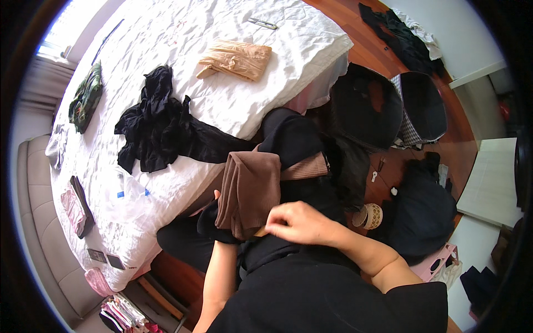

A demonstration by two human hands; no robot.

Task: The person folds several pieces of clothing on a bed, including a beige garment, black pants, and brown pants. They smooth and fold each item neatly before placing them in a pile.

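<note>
A folded brown knit garment [252, 189] lies above my lap, with its ribbed part [308, 166] extending to the right across my leg. My left hand [217, 194] is mostly hidden under the garment and a black cloth [208, 220]; one fingertip shows at the left edge. I cannot tell how its other fingers sit. My right hand [295, 224] is at the garment's lower right corner, fingers bent and fingertips together. They meet a small tan strip [260, 232] there, too small to identify.
On the white-covered bed [233, 95] lie a crumpled black garment [158, 125], a folded tan garment [239, 60], thread snips [262, 23] and a camouflage garment [86, 100]. Right of me stand two dark-lined fabric baskets [366, 108]. A dark cloth pile [420, 212] sits on the floor.
</note>
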